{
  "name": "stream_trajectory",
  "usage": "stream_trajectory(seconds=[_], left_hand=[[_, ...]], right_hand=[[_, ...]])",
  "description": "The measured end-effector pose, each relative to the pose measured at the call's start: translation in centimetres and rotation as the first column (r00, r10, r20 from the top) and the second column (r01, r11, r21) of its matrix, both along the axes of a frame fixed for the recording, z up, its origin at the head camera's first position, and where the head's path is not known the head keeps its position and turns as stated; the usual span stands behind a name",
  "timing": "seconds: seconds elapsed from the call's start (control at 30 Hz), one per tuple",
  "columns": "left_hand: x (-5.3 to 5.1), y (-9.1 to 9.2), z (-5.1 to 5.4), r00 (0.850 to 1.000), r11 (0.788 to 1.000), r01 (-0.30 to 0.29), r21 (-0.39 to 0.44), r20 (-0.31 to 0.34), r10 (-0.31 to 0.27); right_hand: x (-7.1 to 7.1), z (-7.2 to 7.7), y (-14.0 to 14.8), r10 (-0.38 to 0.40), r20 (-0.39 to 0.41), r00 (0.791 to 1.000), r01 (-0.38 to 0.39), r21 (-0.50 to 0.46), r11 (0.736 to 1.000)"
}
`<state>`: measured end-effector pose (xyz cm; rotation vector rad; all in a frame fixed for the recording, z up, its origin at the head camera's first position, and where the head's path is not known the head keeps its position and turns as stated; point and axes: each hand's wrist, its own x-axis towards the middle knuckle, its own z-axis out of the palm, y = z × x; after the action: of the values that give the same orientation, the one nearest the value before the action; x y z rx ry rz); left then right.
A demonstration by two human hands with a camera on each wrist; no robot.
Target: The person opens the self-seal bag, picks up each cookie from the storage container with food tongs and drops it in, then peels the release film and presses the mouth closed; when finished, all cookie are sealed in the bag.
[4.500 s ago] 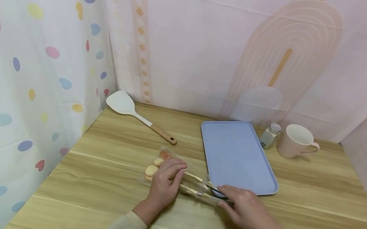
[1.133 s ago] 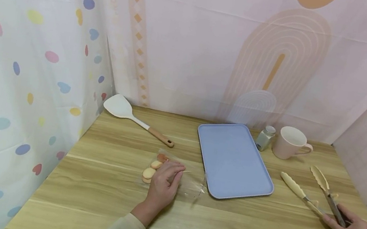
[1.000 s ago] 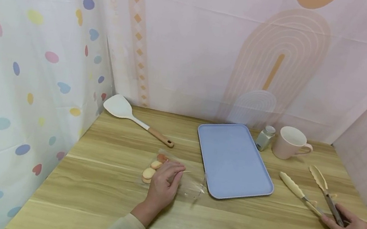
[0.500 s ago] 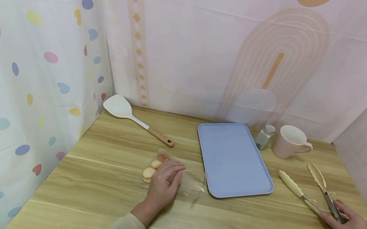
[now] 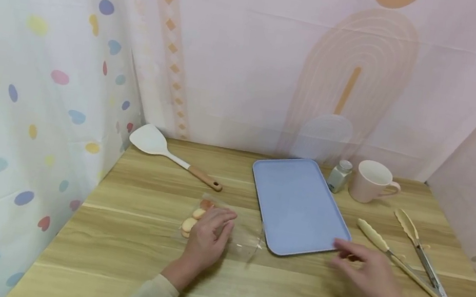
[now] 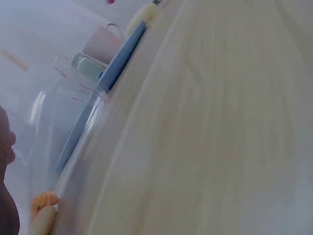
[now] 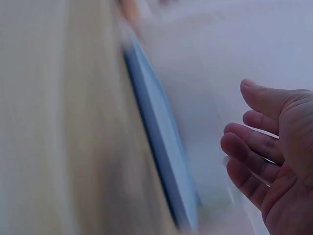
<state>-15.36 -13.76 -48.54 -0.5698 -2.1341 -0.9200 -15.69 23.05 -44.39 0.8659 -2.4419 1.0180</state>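
Observation:
My left hand [image 5: 207,237] pinches the upper film of a clear plastic bag [image 5: 247,235] lying on the table. In the left wrist view the bag [image 6: 68,98] stands raised, its mouth towards the tray. Round cookies [image 5: 188,225] and an orange-brown piece [image 5: 206,205] show at its far-left end; my fingers hide part of them. My right hand [image 5: 370,273], slightly blurred, hovers by the tray's front-right corner. In the right wrist view its fingers [image 7: 249,142] are loosely bent, with nothing held. Tongs [image 5: 415,270] with cream tips lie spread on the table to its right.
A blue tray [image 5: 299,205] lies in the middle, its near-left corner beside the bag. Behind it stand a glass shaker [image 5: 339,176] and a pink mug [image 5: 370,181]. A white spatula [image 5: 150,140] with a wooden handle lies at the back left. Curtains border the table.
Earlier, my right hand drew the tongs from the bag and carried them right. It has since let them go on the table and moved back left. My left hand stays at the bag.

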Motion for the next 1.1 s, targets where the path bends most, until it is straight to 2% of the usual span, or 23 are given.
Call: stream_trajectory(seconds=[0.07, 0.17, 0.23, 0.27, 0.33, 0.43, 0.5, 0.57, 0.63, 0.83, 0.93, 1.1], left_hand=[[0.0, -0.7, 0.6, 1.0, 0.998, 0.021, -0.054, 0.014, -0.021], [-0.4, -2.3, 1.8, 0.997, 0.988, 0.037, -0.152, 0.067, -0.027], [-1.0, -3.7, 2.8, 0.987, 0.977, 0.035, -0.209, 0.16, -0.001], [-1.4, -4.3, 3.2, 0.976, 0.97, 0.033, -0.239, 0.216, 0.019], [-2.5, -5.7, 3.8, 0.938, 0.958, 0.045, -0.284, 0.341, 0.058], [-4.3, -7.2, 4.3, 0.85, 0.947, 0.1, -0.307, 0.521, 0.079], [-5.3, -7.9, 4.2, 0.804, 0.938, 0.143, -0.316, 0.59, 0.076], [-6.2, -8.2, 3.9, 0.773, 0.928, 0.173, -0.329, 0.629, 0.079], [-6.8, -8.3, 3.4, 0.775, 0.915, 0.193, -0.355, 0.627, 0.08], [-7.0, -8.6, 2.8, 0.826, 0.877, 0.24, -0.416, 0.562, 0.04], [-7.0, -8.8, 2.5, 0.83, 0.864, 0.254, -0.434, 0.557, 0.036], [-6.7, -9.2, 2.0, 0.832, 0.854, 0.25, -0.457, 0.552, 0.052]], right_hand=[[0.4, -0.4, -2.7, 0.118, 0.034, 0.992, -0.119, 0.005, 0.993], [1.1, -0.8, -6.2, 0.248, 0.141, 0.958, -0.251, 0.004, 0.968], [1.3, -1.0, -8.3, 0.298, 0.228, 0.927, -0.304, -0.01, 0.953], [1.4, -1.1, -9.2, 0.31, 0.278, 0.909, -0.318, -0.017, 0.948], [1.4, -1.5, -10.8, 0.322, 0.345, 0.881, -0.333, -0.03, 0.943], [1.3, -2.0, -12.5, 0.327, 0.404, 0.855, -0.333, -0.056, 0.941], [1.1, -2.4, -13.2, 0.322, 0.424, 0.846, -0.325, -0.067, 0.943], [0.9, -2.8, -13.7, 0.324, 0.445, 0.835, -0.323, -0.08, 0.943], [0.7, -3.1, -14.2, 0.325, 0.46, 0.826, -0.325, -0.082, 0.942], [0.4, -3.8, -15.4, 0.327, 0.491, 0.807, -0.303, -0.13, 0.944], [0.4, -4.0, -15.7, 0.334, 0.514, 0.79, -0.284, -0.176, 0.943], [0.7, -4.1, -15.8, 0.329, 0.535, 0.778, -0.241, -0.229, 0.943]])
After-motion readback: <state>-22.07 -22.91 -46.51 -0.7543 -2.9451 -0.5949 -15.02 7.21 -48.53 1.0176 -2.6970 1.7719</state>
